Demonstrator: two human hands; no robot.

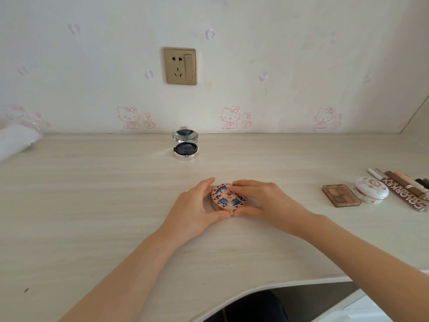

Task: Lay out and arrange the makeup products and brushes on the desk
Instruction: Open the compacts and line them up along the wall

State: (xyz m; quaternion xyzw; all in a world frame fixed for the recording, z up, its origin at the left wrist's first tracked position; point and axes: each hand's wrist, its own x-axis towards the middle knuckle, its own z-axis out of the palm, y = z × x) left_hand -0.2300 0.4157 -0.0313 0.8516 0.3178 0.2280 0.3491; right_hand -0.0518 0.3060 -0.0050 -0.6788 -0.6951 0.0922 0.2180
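A round pink compact with a blue butterfly pattern lies closed on the desk in the middle. My left hand cups its left side, thumb at the near edge. My right hand curls round its right side, fingers on the lid's top. A silver cushion compact stands open near the wall, its mirror lid up. At the right edge lie a brown eyeshadow palette, a white round floral compact and several pencils and tubes.
A white bag or cloth lies at the far left by the wall. A wall socket sits above the desk. The desk's front edge curves inward at the lower right.
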